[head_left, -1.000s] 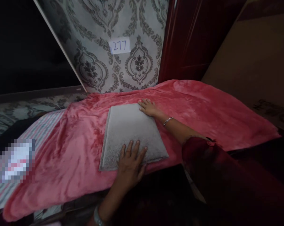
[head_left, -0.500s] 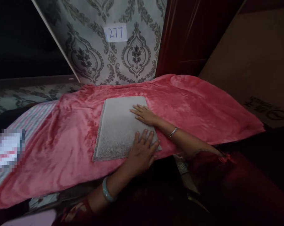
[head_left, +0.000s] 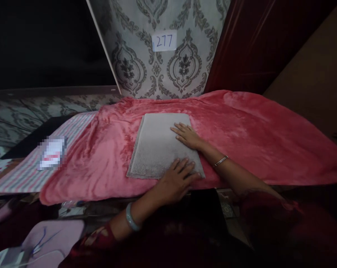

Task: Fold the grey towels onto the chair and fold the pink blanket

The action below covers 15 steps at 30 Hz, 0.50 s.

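A folded grey towel [head_left: 157, 145] with a plush surface lies flat on a pink blanket [head_left: 257, 145]. My left hand [head_left: 176, 182], with a pale bangle on the wrist, rests on the towel's near right corner, fingers spread. Farther back, my right hand [head_left: 186, 134] lies flat on the towel's right side, its fingers stretched out to the left. A thin silver bracelet circles the right wrist. Neither hand grips anything. Layered edges of the fold show along the towel's left side.
A striped cloth [head_left: 25, 175] with a blurred white item [head_left: 52, 153] on it lies left of the blanket. Behind stand a dark screen [head_left: 51, 44] and a patterned wall with a paper marked 277 [head_left: 164, 41]. A pink seat [head_left: 64, 230] is at lower left.
The view has swung left, so the scene sits farther right in the picture. Both hands stay flat on the towel in nearly the same places.
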Available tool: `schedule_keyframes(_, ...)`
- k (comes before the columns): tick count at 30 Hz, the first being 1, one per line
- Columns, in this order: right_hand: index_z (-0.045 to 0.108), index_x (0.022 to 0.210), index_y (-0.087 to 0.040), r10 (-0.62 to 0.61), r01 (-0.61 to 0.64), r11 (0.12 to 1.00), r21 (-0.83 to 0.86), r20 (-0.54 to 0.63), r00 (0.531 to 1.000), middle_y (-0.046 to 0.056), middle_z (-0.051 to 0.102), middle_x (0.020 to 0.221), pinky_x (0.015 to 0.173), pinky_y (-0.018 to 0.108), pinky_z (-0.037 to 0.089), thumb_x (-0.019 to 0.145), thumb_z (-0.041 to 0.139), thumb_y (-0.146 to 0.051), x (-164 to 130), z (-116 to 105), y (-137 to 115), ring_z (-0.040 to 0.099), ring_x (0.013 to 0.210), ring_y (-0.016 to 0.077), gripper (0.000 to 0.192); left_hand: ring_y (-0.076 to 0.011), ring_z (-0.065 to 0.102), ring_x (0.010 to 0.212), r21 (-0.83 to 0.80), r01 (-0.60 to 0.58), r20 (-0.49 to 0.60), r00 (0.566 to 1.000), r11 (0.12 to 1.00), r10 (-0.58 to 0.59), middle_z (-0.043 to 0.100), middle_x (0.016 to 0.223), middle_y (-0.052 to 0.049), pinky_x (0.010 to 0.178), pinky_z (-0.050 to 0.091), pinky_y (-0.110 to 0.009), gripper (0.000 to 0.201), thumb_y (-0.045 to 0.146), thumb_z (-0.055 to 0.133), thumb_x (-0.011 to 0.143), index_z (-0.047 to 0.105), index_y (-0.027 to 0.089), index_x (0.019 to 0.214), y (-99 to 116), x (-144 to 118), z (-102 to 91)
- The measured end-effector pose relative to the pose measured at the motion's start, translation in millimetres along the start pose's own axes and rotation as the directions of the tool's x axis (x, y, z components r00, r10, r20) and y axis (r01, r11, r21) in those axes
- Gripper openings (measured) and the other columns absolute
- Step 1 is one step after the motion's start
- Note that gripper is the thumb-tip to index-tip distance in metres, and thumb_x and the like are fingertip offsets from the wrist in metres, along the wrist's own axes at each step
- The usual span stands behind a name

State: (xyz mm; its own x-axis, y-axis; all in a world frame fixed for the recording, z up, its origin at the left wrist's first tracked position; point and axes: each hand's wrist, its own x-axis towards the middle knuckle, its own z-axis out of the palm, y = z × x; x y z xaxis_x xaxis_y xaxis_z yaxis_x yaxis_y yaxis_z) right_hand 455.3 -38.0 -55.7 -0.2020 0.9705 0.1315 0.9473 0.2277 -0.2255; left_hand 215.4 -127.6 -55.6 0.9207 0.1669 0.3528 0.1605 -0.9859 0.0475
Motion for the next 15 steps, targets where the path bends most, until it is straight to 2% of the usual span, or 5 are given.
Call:
schedule_keyframes(5,0.028,0.161,-0.031,0.008,-0.008,1.000,0.002,0.000,1.000,0.003,0.014,0.170,0.122,0.060,0.016,0.105,0.026,-0.049,0.7,2.4,2.6,0.011,0.156,0.0317,0.059,-0.0228,0.062,0.116,0.048,0.109,-0.249,0.964,0.993,-0.093,0.070,0.122,-0.013,0.099,0.049,-0.042,0.034,0.017,0.051,0.095,0.064,0.020,0.126,-34.9,-37.8,-25.6)
schedule_keyframes(7,0.029,0.161,-0.032,0.010,-0.010,1.000,0.012,0.003,1.000,0.002,0.014,0.170,0.122,0.061,0.015,0.105,0.026,-0.049,1.6,0.8,5.0,0.011,0.156,0.0320,0.059,-0.0230,0.065,0.105,0.088,0.169,-0.333,0.934,0.982,-0.131,0.072,0.110,-0.011,0.089,0.052,-0.040,0.030,0.015,0.054,0.093,0.067,0.019,0.119,-42.7,-56.8,-28.1)
schedule_keyframes(10,0.031,0.160,-0.029,0.033,-0.034,0.999,0.039,0.028,0.999,0.004,0.016,0.169,0.121,0.062,0.015,0.105,0.028,-0.048,0.9,-7.1,-0.9,0.011,0.156,0.0324,0.058,-0.0242,0.064,0.105,0.128,0.201,-0.372,0.917,0.971,-0.141,0.071,0.109,-0.011,0.089,0.052,-0.041,0.032,0.012,0.056,0.090,0.066,0.020,0.120,-44.4,-79.0,-23.5)
schedule_keyframes(13,0.031,0.160,-0.029,-0.026,0.021,0.996,0.082,0.058,0.998,0.004,0.016,0.169,0.121,0.063,0.014,0.105,0.028,-0.046,-6.8,-15.2,-32.5,0.010,0.156,0.0316,0.057,-0.0243,0.062,0.110,0.133,0.213,-0.447,0.885,0.968,-0.133,0.069,0.115,-0.011,0.094,0.051,-0.042,0.038,0.011,0.058,0.088,0.065,0.022,0.123,-41.4,-89.7,-16.6)
schedule_keyframes(15,0.029,0.160,-0.035,-0.181,0.172,0.979,0.108,0.087,0.980,-0.001,0.017,0.169,0.123,0.059,0.012,0.105,0.029,-0.046,-17.1,-15.4,-65.8,0.009,0.156,0.0283,0.056,-0.0243,0.061,0.108,0.136,0.242,-0.505,0.851,0.961,-0.143,0.069,0.111,-0.011,0.093,0.050,-0.042,0.036,0.010,0.059,0.086,0.066,0.022,0.119,-40.1,-92.2,-14.0)
